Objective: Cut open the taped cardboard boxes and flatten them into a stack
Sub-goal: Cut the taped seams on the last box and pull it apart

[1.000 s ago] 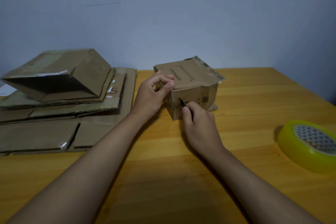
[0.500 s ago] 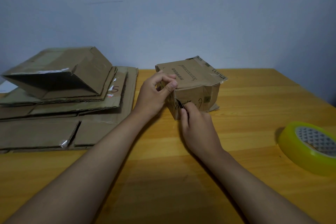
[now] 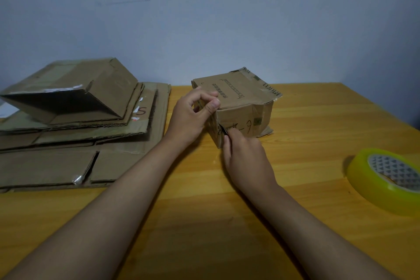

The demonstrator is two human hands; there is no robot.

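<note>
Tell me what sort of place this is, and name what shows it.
Probably a plain room at home or a small office, used as a packing bench. A bare wooden table stands against a blank wall; on it lie a stack of flattened cardboard and a roll of yellow tape.

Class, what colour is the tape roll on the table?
Yellow-green tape roll, clearest in the head view.

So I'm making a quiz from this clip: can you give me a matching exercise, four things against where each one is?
Things:
1. small box
2. tape roll
3. flattened cardboard stack
4. dark blade

Places:
A. table's right edge
B. left side of the table
C. against the box's near face, in the right hand
D. table middle, gripped at its corner by the left hand

Pairs: 1-D, 2-A, 3-B, 4-C
</note>
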